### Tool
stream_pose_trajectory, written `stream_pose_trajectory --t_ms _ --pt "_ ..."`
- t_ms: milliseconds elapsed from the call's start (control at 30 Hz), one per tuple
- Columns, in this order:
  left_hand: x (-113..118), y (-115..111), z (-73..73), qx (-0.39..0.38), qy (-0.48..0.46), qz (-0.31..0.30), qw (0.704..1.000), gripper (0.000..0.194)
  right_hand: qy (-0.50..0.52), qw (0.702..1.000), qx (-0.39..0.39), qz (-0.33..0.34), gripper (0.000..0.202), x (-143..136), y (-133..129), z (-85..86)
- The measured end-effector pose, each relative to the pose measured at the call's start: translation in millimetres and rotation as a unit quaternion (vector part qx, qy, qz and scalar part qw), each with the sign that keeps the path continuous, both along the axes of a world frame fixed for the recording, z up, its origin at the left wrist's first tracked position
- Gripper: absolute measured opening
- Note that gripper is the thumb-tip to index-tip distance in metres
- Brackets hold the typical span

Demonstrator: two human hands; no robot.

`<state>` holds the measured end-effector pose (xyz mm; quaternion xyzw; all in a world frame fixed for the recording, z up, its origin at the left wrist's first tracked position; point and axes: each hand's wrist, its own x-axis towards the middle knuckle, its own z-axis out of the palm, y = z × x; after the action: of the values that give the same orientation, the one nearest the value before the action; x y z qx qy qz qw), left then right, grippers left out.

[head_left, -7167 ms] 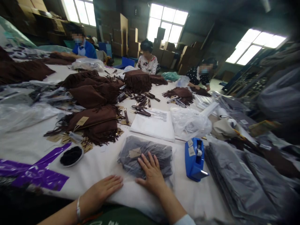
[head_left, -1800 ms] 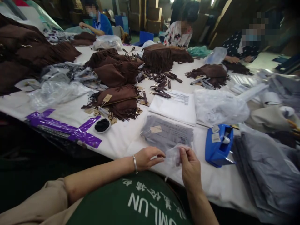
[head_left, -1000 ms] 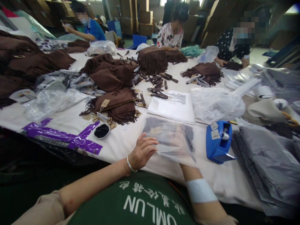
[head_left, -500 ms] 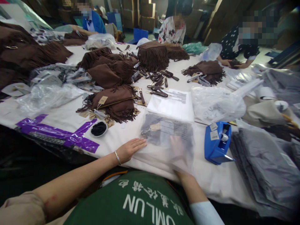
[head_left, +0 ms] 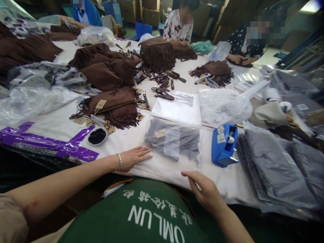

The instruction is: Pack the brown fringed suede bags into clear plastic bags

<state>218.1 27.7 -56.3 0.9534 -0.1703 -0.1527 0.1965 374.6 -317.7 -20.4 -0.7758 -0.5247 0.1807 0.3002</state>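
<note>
A clear plastic bag (head_left: pixel 190 145) lies flat near the table's front edge, with a dark folded item and a tan hang tag (head_left: pixel 160 133) inside. My left hand (head_left: pixel 131 158) rests flat, its fingertips at the bag's lower left side. Just off the bag's front edge is my right hand (head_left: pixel 205 187), fingers loosely bent and apart, with nothing visible in it. A brown fringed bag (head_left: pixel 118 106) with a paper tag lies beyond my left hand.
A blue tape dispenser (head_left: pixel 224 145) stands right of the bag, beside stacked grey packed items (head_left: pixel 273 168). White plastic bags (head_left: pixel 177 109) and brown straps (head_left: pixel 164 92) lie behind. A small dish (head_left: pixel 98 136) holds something black. Several co-workers sit across the table.
My right hand has come out of the plastic bag toward me and to the right. The bag now lies flatter. My left hand stays beside it, and the view has shifted.
</note>
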Motion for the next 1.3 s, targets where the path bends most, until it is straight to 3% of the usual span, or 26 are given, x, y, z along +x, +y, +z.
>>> stream_pose_trajectory --t_ms 167,267,367,567,700,833,900,967,1067,1167,1300 --pt "-11 14 21.3 -0.042 0.063 -0.016 0.997 0.095 -0.087 0.985 -0.096 0.118 0.068 60 -18 -37.4" --pt "-18 22 28.1 -0.065 0.073 -0.015 0.995 0.093 -0.115 0.976 -0.126 0.134 0.070 65 -37 -43.6" --pt "-16 27 22.0 -0.068 0.025 0.007 0.997 0.087 -0.141 0.978 -0.098 0.118 0.064 58 -36 -42.4" --pt "-6 24 -9.5 -0.137 -0.124 0.022 0.983 0.051 -0.167 0.985 -0.009 0.039 0.066 45 -22 -59.4" --pt "-7 8 -25.0 -0.230 -0.182 0.200 0.935 0.034 -0.150 0.988 -0.020 -0.001 0.079 35 -23 -62.2" --pt "-2 -8 -34.2 -0.205 -0.171 0.424 0.865 0.039 -0.124 0.988 0.060 -0.065 0.052 32 -19 -70.1" --pt "1 -11 -35.2 -0.183 -0.170 0.482 0.840 0.042 -0.106 0.980 0.115 -0.125 0.040 31 -16 -79.4" --pt "1 -12 -33.2 -0.158 -0.168 0.503 0.833 0.043 -0.085 0.967 0.140 -0.197 0.032 26 -14 -88.2" --pt "-6 -12 -27.4 -0.104 -0.166 0.524 0.829 0.043 -0.067 0.951 0.082 -0.290 0.031 10 -9 -91.2" --pt "-17 -9 -20.1 -0.060 -0.155 0.520 0.838 0.038 -0.103 0.926 -0.041 -0.361 0.037 -6 2 -78.5" --pt "-23 1 3.2 0.006 -0.133 0.494 0.859 0.023 -0.139 0.905 -0.134 -0.379 0.039 -11 19 -57.5"
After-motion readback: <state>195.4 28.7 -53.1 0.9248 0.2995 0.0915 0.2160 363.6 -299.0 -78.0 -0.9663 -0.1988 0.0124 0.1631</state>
